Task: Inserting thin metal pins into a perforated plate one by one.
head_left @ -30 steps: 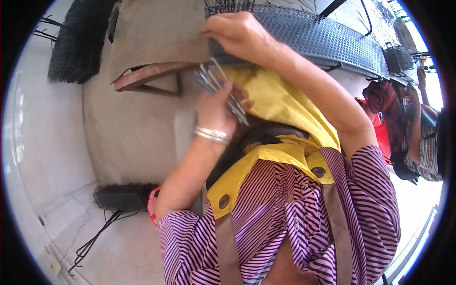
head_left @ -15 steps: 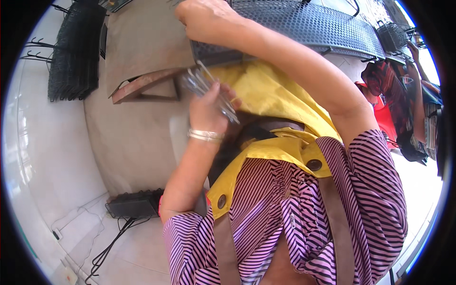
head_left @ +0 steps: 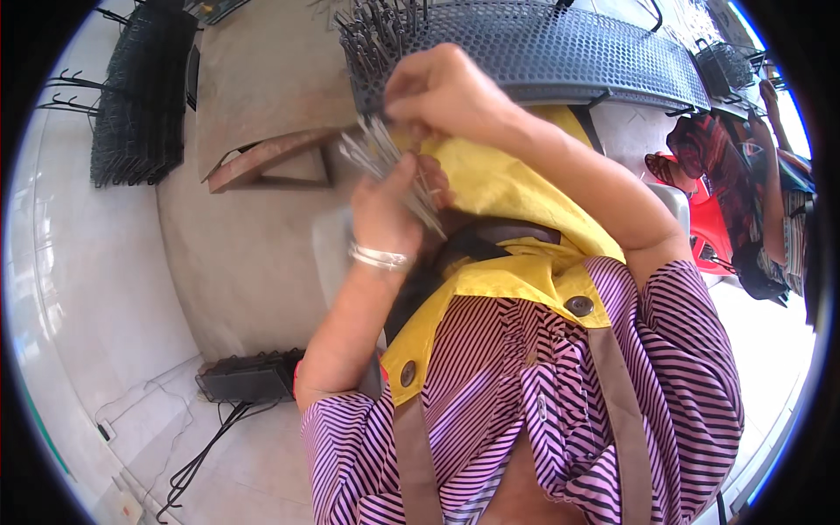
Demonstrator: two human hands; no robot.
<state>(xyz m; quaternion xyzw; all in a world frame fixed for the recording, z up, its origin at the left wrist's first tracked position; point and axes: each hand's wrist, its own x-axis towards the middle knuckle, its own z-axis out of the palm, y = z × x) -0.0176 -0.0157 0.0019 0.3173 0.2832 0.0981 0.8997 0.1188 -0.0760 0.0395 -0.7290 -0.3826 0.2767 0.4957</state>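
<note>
My left hand (head_left: pixel 389 206), a pale bracelet at its wrist, is closed round a bundle of thin silvery metal rods (head_left: pixel 378 149). The rods slant up and left out of the fist, and their lower ends stick out below it. Just above their upper ends is my right hand (head_left: pixel 437 92), its fingers curled together and slightly blurred. What it pinches, if anything, is hidden. Beyond it, many dark metal rods with looped ends (head_left: pixel 376 35) lie on the left end of a perforated blue-grey metal bench (head_left: pixel 542 48).
A rusty angled metal frame (head_left: pixel 271 157) stands on the left. Stacks of black wire racks (head_left: pixel 144 87) are at the far left, and a black rack (head_left: pixel 249 376) lies lower down. People (head_left: pixel 735 175) sit by a red chair (head_left: pixel 709 227) at right. Yellow apron cloth (head_left: pixel 499 175) covers my lap.
My right hand has come back from the far end of the bench, down and right, to the rods' upper ends. The left hand still grips the bundle, almost in the same place.
</note>
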